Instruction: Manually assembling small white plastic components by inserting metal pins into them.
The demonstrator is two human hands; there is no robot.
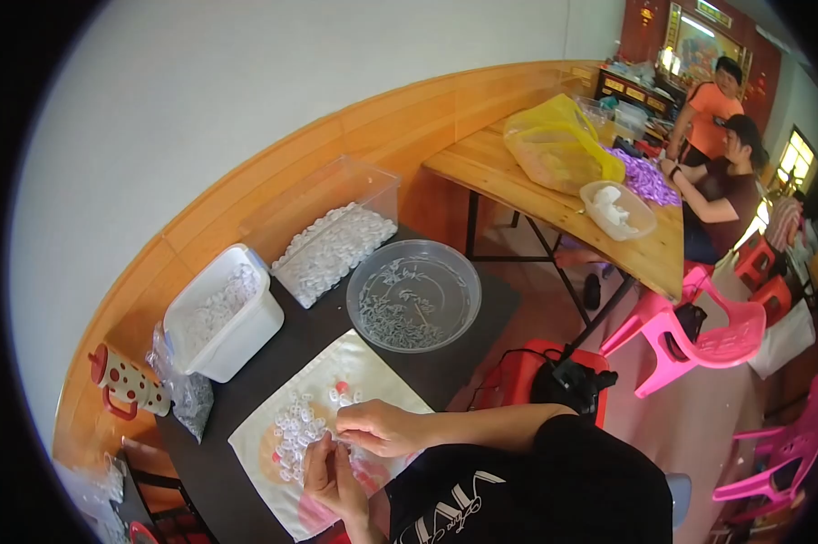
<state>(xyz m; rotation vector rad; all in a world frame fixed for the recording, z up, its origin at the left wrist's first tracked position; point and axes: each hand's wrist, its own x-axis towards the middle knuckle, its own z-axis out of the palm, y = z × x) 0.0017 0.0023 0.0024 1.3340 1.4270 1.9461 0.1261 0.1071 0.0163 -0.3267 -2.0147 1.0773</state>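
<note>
Above a pale cloth (pixel 332 363) with pink and orange patterns, my two hands meet fingertip to fingertip. My left hand (pixel 333 479) is closed in a pinch, and so is my right hand (pixel 379 428), just beyond it. Whatever lies between their fingertips is too small to name. Beside my left hand a heap of small white ring-like pieces (pixel 297 431) is spread on the cloth. A few more white pieces (pixel 345 399) lie past my right hand.
On the dark table stand a round clear basin (pixel 470 313) with small translucent pieces, a clear bin (pixel 372 195) of white pieces, a white tub (pixel 250 340), a plastic bag (pixel 191 408) and a dotted tumbler (pixel 128 381). Two people are near a wooden table (pixel 481 163); pink chairs (pixel 717 331) stand right.
</note>
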